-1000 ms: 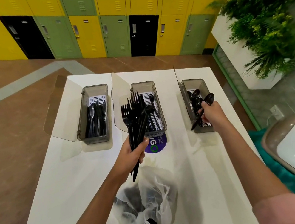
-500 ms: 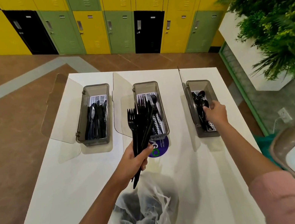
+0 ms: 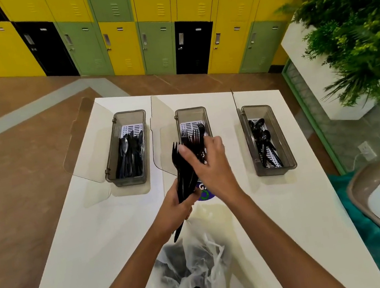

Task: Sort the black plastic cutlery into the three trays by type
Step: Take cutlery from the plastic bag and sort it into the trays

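Right hand (image 3: 209, 163) back from spoon tray (image 3: 287, 152), empty, fingers loosely curled, reaching | left hand (image 3: 178, 206) clenching fork bundle (image 3: 183, 170) | forks next.

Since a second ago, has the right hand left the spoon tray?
Yes. The right hand moved left from the right tray to the forks before the middle tray.

Right hand (image 3: 209, 163) hides fork bundle (image 3: 184, 177) middle; plant (image 3: 350, 21) blurred; bag (image 3: 196, 274) contents unclear.
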